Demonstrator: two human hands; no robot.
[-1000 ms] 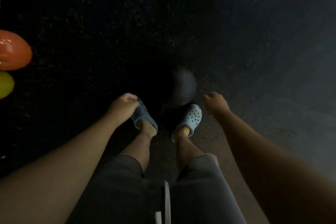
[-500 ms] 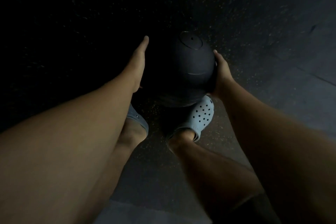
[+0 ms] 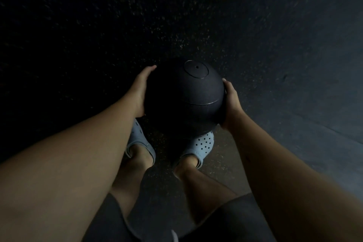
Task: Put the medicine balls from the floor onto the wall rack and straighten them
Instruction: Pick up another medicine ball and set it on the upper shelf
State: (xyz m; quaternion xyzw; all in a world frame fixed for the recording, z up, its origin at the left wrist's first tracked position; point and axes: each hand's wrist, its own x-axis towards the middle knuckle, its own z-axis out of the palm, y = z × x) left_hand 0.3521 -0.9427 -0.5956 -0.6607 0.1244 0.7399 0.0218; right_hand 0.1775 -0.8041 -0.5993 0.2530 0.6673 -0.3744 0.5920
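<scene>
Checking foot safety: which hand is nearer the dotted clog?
Right. The right hand grips the ball just above the dotted clog; the left hand presses the ball's far side.

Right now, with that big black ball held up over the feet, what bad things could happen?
1. The black medicine ball is pressed between the left hand and right hand at its sides, with no hand seen underneath. It could slip down.
2. It hangs right above the light blue clogs, which are soft with holes, so a drop might hurt the toes.
3. The speckled floor is very dark, so tripping on something unseen is possible.
</scene>
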